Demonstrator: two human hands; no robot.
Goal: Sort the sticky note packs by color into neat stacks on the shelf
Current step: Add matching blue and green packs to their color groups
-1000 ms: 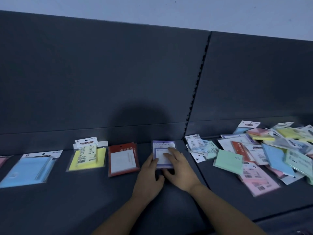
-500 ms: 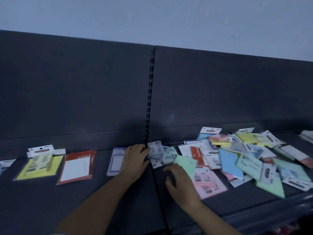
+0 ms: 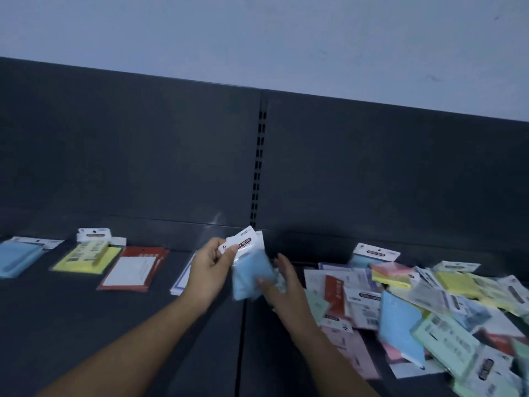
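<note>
Since half a second ago the left hand (image 3: 209,270) had lifted off the shelf (image 3: 114,325) and pinched a blue pack (image 3: 252,276) by its white header, above the shelf seam. Right hand (image 3: 286,285) spread open just beside it, holding nothing. Unsorted pile (image 3: 429,305) lay right; blue stack (image 3: 17,260) far left.

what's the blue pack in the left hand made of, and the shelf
The blue pack looks like paper notes in a glossy clear plastic sleeve with a white card header, judging by its sheen. The shelf seems painted metal, matte dark grey, given its slotted upright.
</note>
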